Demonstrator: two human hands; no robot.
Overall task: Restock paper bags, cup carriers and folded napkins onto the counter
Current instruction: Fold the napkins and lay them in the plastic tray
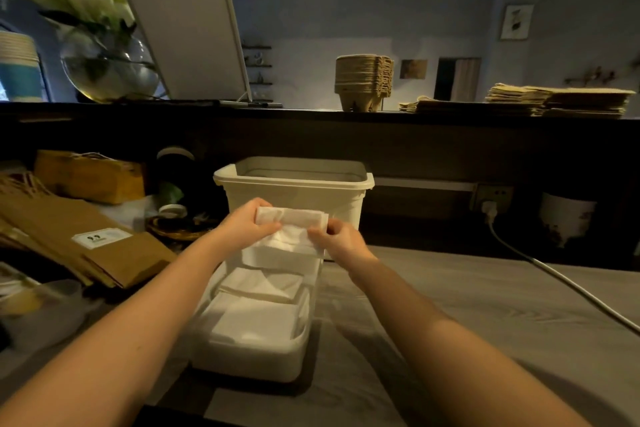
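Both hands, left and right, pinch the napkin; best to crease it evenly over the tray.

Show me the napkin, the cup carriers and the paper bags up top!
napkin (298, 218), head view, folded top edge.
cup carriers (362, 80), head view, middle of stack.
paper bags (568, 100), head view, front of pile.

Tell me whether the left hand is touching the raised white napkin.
Touching. The head view shows the left hand pinching the napkin at its left end, with no gap; the right hand pinches the other end.
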